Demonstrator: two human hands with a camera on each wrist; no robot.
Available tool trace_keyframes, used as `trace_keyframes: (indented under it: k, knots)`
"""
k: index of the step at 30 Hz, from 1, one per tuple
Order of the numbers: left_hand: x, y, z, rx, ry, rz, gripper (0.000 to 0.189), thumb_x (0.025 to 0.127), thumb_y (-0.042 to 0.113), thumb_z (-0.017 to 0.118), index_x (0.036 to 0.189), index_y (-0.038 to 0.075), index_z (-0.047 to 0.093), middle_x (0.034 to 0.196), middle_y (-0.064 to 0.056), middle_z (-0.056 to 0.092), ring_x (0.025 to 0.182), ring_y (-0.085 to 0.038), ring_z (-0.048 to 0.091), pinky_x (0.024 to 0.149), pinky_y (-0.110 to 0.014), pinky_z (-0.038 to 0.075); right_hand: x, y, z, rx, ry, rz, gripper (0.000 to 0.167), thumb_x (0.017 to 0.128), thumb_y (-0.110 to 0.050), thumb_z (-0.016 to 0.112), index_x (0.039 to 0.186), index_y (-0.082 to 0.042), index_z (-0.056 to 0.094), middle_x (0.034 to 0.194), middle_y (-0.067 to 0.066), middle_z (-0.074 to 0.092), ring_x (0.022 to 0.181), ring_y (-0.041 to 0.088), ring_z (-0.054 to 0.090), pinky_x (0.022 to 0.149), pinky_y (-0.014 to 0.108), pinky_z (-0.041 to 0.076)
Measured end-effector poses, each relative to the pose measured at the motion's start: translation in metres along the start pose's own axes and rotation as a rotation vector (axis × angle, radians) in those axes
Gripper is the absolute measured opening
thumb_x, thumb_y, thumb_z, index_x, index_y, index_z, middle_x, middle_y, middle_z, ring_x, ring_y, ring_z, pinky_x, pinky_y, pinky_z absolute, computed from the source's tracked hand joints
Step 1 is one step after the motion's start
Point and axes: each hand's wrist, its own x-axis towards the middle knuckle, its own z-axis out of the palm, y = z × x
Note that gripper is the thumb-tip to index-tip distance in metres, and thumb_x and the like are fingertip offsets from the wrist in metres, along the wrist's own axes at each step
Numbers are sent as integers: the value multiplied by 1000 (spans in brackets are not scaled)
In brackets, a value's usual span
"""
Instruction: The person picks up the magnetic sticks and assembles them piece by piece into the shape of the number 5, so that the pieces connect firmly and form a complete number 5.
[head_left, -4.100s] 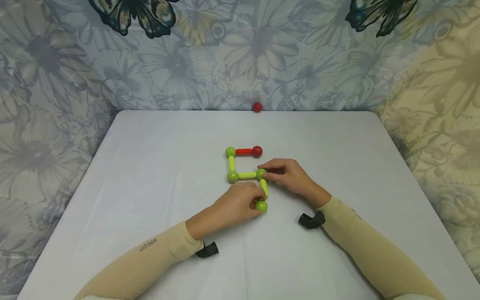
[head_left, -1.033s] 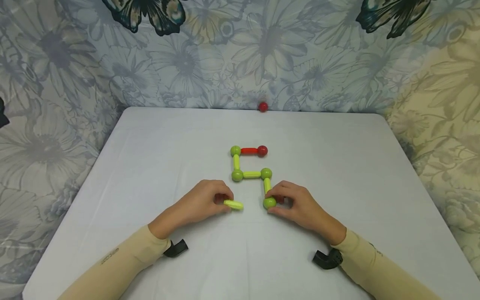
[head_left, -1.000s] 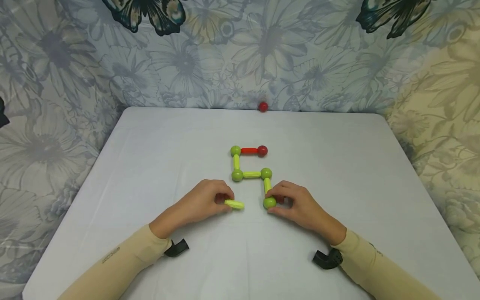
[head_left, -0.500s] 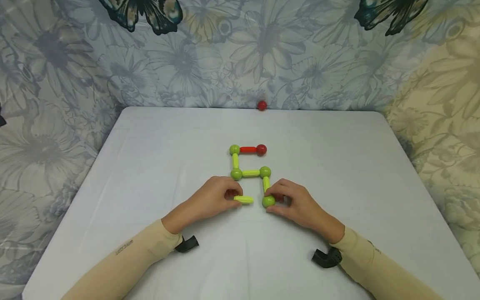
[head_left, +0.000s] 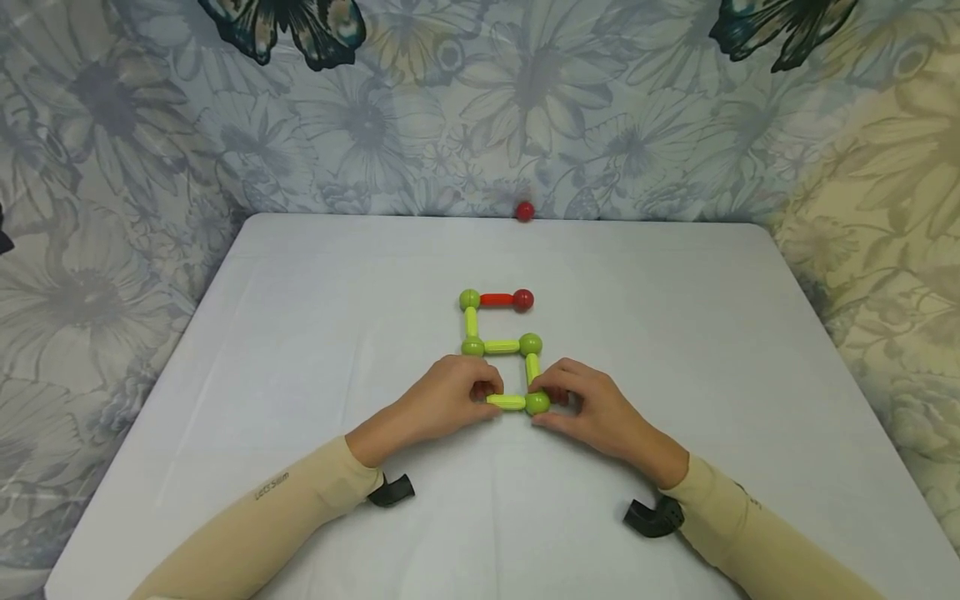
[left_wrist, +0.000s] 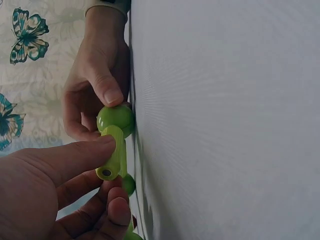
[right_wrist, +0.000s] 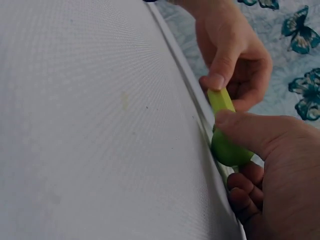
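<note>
In the head view, my left hand (head_left: 442,398) pinches a yellow-green magnetic rod (head_left: 507,402) between thumb and fingers. The rod's far end meets a green ball (head_left: 537,404), which my right hand (head_left: 600,404) grips from the right. In the left wrist view the rod (left_wrist: 117,150) shows a small dark disc in its near end. From that ball another yellow-green rod (head_left: 532,367) runs back to a second green ball (head_left: 530,343). The chain goes on left and back through more green pieces, ending in a red rod (head_left: 496,300) and a red ball (head_left: 522,300).
A loose red ball (head_left: 524,211) sits at the far edge of the white table (head_left: 337,275), against the patterned wall covering (head_left: 360,125). Black wrist-worn devices hang under both sleeves, one at the left cuff (head_left: 392,490) and one at the right (head_left: 654,517).
My left hand, apart from the chain a second ago, has carried its rod rightward to meet the ball in my right hand. Earlier still, my left hand was at that ball and my right farther back.
</note>
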Motion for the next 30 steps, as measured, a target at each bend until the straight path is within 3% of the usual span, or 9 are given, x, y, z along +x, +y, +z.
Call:
trace_keyframes:
  k: [9, 20, 25, 30]
  knots:
    - [2, 2, 2, 9, -20, -23, 16, 89, 11, 91, 95, 17, 78, 81, 10, 64, 78, -10, 60, 73, -30, 53, -1, 1, 0, 23, 14, -29, 36, 86, -11, 94, 116, -26, 79, 104, -13, 66, 85, 11, 60, 71, 27, 50]
    - [2, 3, -2, 33, -31, -2, 17, 89, 14, 93, 97, 16, 78, 84, 10, 65, 80, -11, 60, 75, -30, 53, 0, 1, -1, 40, 5, -25, 35, 87, -14, 95, 115, -27, 80, 106, -13, 69, 86, 11, 62, 72, 28, 52]
    - [9, 8, -13, 19, -29, 0, 19, 91, 18, 91, 106, 11, 81, 92, 5, 70, 87, -15, 64, 80, -30, 54, 0, 0, -3, 48, 3, -27, 34, 87, -15, 95, 115, -27, 80, 107, -12, 70, 86, 12, 62, 72, 28, 52]
    - [32, 11, -38, 40, 3, 17, 22, 97, 22, 87, 114, 9, 81, 97, 5, 71, 89, -13, 64, 81, -29, 54, 1, 0, -2, 60, 7, -31, 34, 87, -15, 95, 115, -26, 80, 106, -10, 71, 85, 13, 62, 72, 29, 51]
